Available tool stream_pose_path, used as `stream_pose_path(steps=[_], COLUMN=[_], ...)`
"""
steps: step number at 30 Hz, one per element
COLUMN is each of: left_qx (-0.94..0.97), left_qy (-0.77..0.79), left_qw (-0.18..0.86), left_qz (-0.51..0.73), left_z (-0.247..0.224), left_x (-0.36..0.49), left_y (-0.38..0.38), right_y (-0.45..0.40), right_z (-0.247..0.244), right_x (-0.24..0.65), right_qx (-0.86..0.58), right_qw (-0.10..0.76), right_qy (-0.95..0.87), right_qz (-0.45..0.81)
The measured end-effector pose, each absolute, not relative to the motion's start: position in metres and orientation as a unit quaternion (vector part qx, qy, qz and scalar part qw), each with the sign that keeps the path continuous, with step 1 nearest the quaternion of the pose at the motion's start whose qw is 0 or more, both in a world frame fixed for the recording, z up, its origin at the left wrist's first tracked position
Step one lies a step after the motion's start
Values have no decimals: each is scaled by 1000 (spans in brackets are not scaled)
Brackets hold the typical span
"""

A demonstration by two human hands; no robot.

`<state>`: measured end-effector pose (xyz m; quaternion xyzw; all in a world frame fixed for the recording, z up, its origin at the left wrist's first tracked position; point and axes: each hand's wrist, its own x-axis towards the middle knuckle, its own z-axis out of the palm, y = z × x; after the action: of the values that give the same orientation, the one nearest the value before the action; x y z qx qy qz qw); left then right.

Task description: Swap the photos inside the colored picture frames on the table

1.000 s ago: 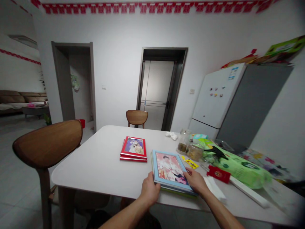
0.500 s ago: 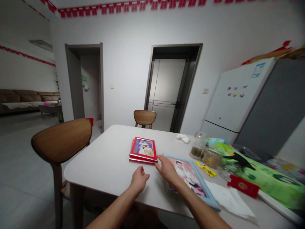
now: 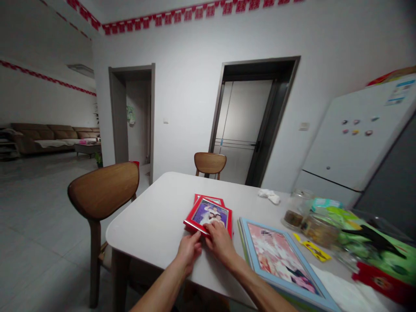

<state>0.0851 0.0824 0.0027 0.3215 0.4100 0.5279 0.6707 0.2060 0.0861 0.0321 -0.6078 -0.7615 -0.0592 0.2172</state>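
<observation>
No legible text or numbers

Spreads as a white table [image 3: 152, 221], round-cornered. Bears overlapping red frames [image 3: 204, 212] under the right hand [image 3: 221, 243] — and, rightward of that grip, a blue-bordered picture stack [image 3: 279, 258], white paper [image 3: 344, 288] and a yellow packet [image 3: 315, 250]; farther beyond, glass jars [image 3: 297, 212] and crumpled tissue [image 3: 269, 196].

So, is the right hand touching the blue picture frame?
No, the right hand has its fingers over the top red picture frame, clear of the blue picture frame.
</observation>
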Motion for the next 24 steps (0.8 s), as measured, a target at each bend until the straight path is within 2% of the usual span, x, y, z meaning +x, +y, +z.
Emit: stream_pose_path(steps=[7,12,16,19,21,24], left_qx=[336,428,513,638,741,849], left_qy=[288,305,324,337,304,229], left_qw=[627,530,462,362,257,78], left_qz=[641,665,647,590,541,470], left_z=[37,58,66,63,57,41], left_x=[88,85,73,62,57,53], left_y=[40,15,-4,-17,-24,-30], right_y=[34,4,-10,-15,-19,-24], right_z=[48,55,61,69,74,75], right_x=[183,168,169,184,197,212], right_qx=[-544,-490,-473,-446,-432,-461], right_qw=[394,481,554,632,663,643], right_qy=[-740,-719,-647,-509,-412,-351], right_qz=[36,107,228,378,452,500])
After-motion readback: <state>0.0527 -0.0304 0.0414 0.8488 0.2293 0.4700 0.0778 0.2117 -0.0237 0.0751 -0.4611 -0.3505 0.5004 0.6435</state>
